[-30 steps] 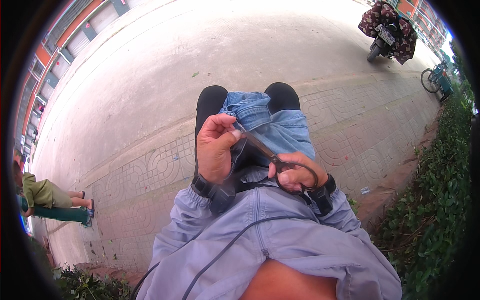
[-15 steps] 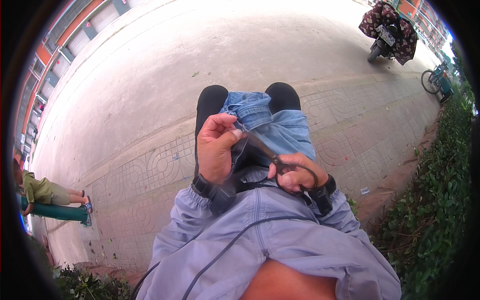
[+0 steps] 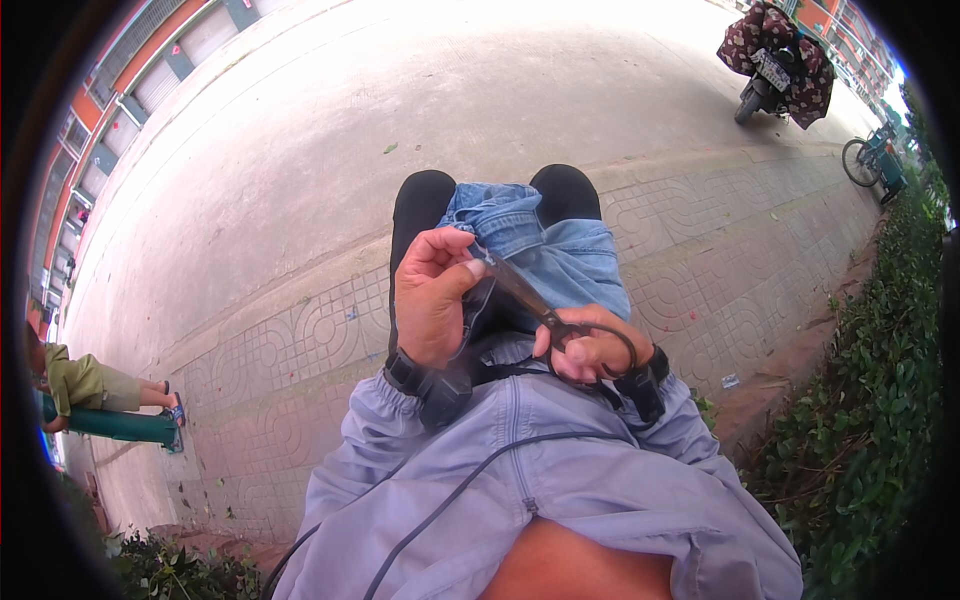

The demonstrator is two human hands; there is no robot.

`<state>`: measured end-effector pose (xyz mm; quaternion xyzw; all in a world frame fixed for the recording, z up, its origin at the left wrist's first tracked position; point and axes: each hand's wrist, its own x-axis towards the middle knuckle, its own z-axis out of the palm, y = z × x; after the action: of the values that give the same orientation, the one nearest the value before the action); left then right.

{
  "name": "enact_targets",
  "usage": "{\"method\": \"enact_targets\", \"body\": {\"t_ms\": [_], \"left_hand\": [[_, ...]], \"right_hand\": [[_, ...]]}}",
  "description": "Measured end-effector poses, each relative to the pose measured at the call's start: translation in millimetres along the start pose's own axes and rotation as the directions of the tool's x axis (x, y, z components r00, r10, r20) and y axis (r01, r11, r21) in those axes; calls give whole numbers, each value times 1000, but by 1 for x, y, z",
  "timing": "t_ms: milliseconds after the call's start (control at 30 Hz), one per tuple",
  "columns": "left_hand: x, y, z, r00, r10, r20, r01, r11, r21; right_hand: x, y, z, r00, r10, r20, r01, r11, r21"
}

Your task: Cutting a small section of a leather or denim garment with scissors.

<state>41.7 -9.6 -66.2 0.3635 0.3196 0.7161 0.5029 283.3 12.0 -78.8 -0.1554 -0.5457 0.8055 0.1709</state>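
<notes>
Across my lap lies a piece of light blue denim (image 3: 575, 255), bunched up between my knees. My left hand (image 3: 432, 295) pinches an edge of the denim between thumb and fingers, and a dark strip or thread hangs below the pinch. In my right hand (image 3: 595, 348) is a pair of scissors (image 3: 528, 293) with dark handles, fingers through the loops. Its blades point up and left, and their tips reach the denim edge by my left thumb. Whether the tips have cut into the cloth I cannot tell.
A black cable (image 3: 450, 490) runs over my grey jacket. At the far left a person (image 3: 90, 385) leans on a green object (image 3: 120, 424). A parked scooter (image 3: 770, 70) and a tricycle (image 3: 875, 160) stand at the far right. A hedge (image 3: 850, 450) borders the paving on my right.
The scissor blades have shifted slightly at the denim edge, and more of their width shows. My left hand keeps its place. The person at the left has moved an arm a little.
</notes>
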Motion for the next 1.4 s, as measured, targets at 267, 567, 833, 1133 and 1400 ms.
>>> {"method": "enact_targets", "body": {"t_ms": [267,567,833,1133,1400], "left_hand": [[-1,0,1,1000,3,11,-3,1000,11],[0,0,2,1000,11,1,-11,1000,5],[0,1,0,1000,7,9,-7,1000,15],[0,-1,-2,1000,14,10,-14,1000,-28],[1,5,-5,998,-39,-45,40,999,29]], "right_hand": [[1,1,1,1000,-7,-3,8,999,36],[3,5,2,1000,-12,15,10,989,149],[4,11,1,1000,-20,24,15,983,184],[-7,17,-19,936,-345,66,295,875,384],[-20,-27,-25,530,-281,-800,706,669,232]]}}
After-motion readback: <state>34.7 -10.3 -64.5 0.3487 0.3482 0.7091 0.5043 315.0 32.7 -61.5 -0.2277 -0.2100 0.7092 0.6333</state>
